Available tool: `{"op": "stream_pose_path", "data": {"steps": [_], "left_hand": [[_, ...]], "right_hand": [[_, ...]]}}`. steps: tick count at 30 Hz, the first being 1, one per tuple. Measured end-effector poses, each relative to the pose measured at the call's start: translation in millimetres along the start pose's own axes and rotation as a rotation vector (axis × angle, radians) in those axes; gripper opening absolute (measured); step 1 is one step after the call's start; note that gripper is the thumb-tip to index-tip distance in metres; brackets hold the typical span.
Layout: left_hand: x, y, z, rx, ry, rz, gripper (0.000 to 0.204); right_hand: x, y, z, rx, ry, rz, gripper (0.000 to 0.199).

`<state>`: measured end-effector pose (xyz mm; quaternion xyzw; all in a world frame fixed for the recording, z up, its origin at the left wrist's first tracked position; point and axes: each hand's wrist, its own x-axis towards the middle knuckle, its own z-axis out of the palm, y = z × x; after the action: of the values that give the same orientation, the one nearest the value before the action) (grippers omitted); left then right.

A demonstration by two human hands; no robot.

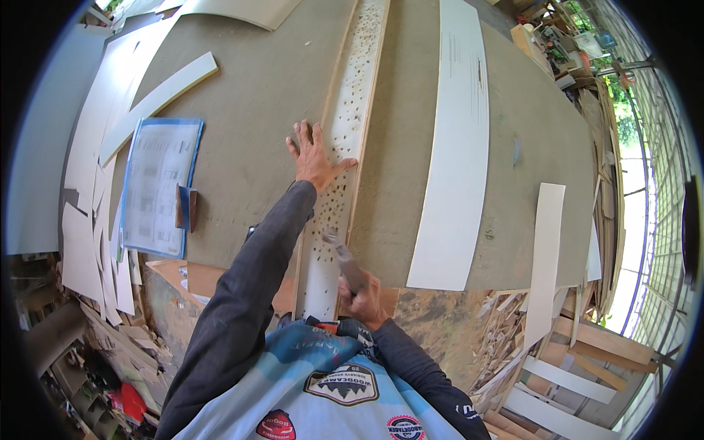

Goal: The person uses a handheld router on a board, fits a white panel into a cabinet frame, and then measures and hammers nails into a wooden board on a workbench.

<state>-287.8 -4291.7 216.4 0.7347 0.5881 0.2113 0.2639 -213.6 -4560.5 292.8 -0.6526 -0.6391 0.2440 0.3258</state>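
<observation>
A long, narrow white board [350, 121] with thin wooden edges runs away from me, many small brown bits or spots scattered along it. My left hand [315, 161] lies spread across this board, its thumb reaching to the right edge and the other fingers pointing away over the left edge. Closer to my body, my right hand [364, 302] is wrapped round a short grey hand tool [350, 270]. The tool's slightly wider far end is above or against the board's speckled face; its exact kind cannot be made out.
A wide white panel [455, 147] lies right of the board on the large brown worktable [400, 132]. A blue-edged document sleeve [158, 187] lies left, with a small dark bracket-like piece [185, 208] on it. Pale strips [158, 106] lie beyond. Offcuts [506, 330] crowd the lower right floor.
</observation>
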Motion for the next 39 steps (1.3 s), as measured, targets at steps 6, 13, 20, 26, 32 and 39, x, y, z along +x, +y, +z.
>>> {"op": "stream_pose_path", "data": {"steps": [6,13,20,26,32,39], "left_hand": [[-3,-6,6,-0.006,0.022,0.009,0.124],[-2,-3,4,0.003,0.019,-0.005,0.122],[1,-10,6,0.026,-0.007,-0.038,0.125],[1,6,1,0.021,-0.092,-0.038,0.124],[2,1,-8,0.05,-0.086,-0.075,0.123],[5,3,-5,0.046,-0.097,-0.053,0.124]], "right_hand": [[12,26,6,0.114,-0.117,0.255,0.033],[139,45,-15,0.315,0.184,0.435,0.044],[336,104,-7,-0.119,0.344,0.34,0.051],[482,161,-22,-0.247,0.458,0.362,0.055],[561,116,-43,-0.141,0.837,0.266,0.052],[565,172,-36,-0.538,0.29,0.265,0.055]]}}
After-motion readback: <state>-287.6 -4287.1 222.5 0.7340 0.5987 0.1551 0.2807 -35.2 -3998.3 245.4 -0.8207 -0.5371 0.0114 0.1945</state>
